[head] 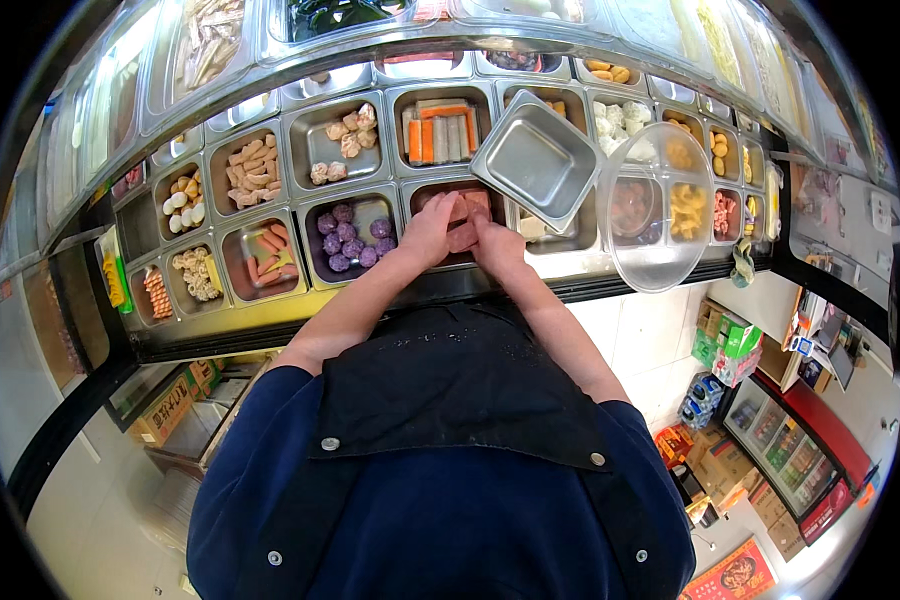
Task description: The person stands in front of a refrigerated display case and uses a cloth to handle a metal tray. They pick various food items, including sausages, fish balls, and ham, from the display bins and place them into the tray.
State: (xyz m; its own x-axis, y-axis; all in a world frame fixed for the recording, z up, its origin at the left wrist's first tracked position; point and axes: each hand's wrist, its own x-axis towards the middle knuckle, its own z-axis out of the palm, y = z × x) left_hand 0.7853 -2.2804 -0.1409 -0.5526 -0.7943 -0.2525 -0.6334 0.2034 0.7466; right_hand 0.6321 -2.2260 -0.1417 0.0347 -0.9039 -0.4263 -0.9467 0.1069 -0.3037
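Observation:
Both hands are inside a steel pan (pixel 427 196) in the front row, among pink slices of what looks like luncheon meat (pixel 463 237). My left hand (pixel 429 231) has its fingers on the slices from the left. From the right, my right hand (pixel 497 246) grips them, its fingers close to those of the left. The undersides of the slices and some fingertips are hidden. Just right of the hands, an empty steel pan (pixel 544 161) lies tilted across neighbouring pans. Purple balls (pixel 351 238) fill part of the pan to the left; crab sticks (pixel 440 133) lie in the one behind.
A clear round plastic lid or bowl (pixel 658 208) rests over pans at the right. Small sausages (pixel 272 253) and bite-sized pieces (pixel 253 172) sit further left. A glass-and-metal shelf edge (pixel 420 37) curves above the back pans. A drinks fridge (pixel 784 442) and cartons (pixel 720 457) stand behind right.

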